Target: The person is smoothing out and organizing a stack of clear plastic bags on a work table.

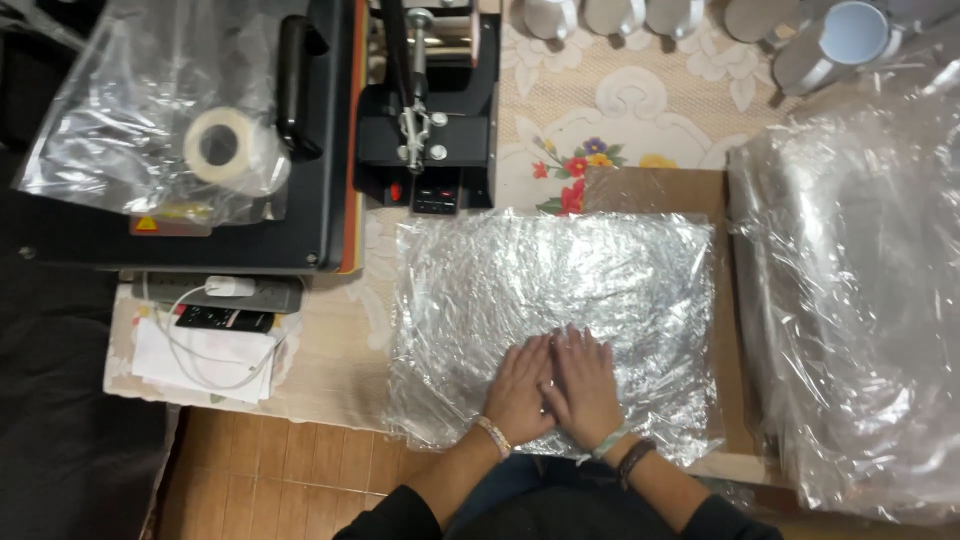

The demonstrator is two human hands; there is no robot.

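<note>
1. Biggest thing in the room was the counter [330, 370], covered with a beige cloth with a floral pattern, sitting over a wood-plank floor [280, 470]. It was pretty crowded.
2. Over on the right was a big heap of clear plastic bags [860, 300], all crinkled and shiny.
3. Back left sat a black heat press [320, 130], with a clear bag and a roll of tape [218, 145] lying on top of it. Next to it was a smaller black press [440, 110] with a lever.
4. Dead centre, right in front of the person, lay a flat bag of clear plastic [550, 290], resting on a brown cardboard sheet [660, 190]. I'd guess that plastic was super light, floppy and slippery, the kind that slides and wrinkles if you push it. Probably best pinched at an edge or corner, or just pressed flat with the palms. It wouldn't break, but it could crease or tear.
5. A row of white mugs [850, 35] stood along the back edge.
6. Some papers and a white cable [205, 350] were at the left, in front of the big press.
7. The left hand [520, 390] and right hand [583, 385] lay open and flat on the plastic near its front edge, side by side and touching, gripping nothing.
</note>
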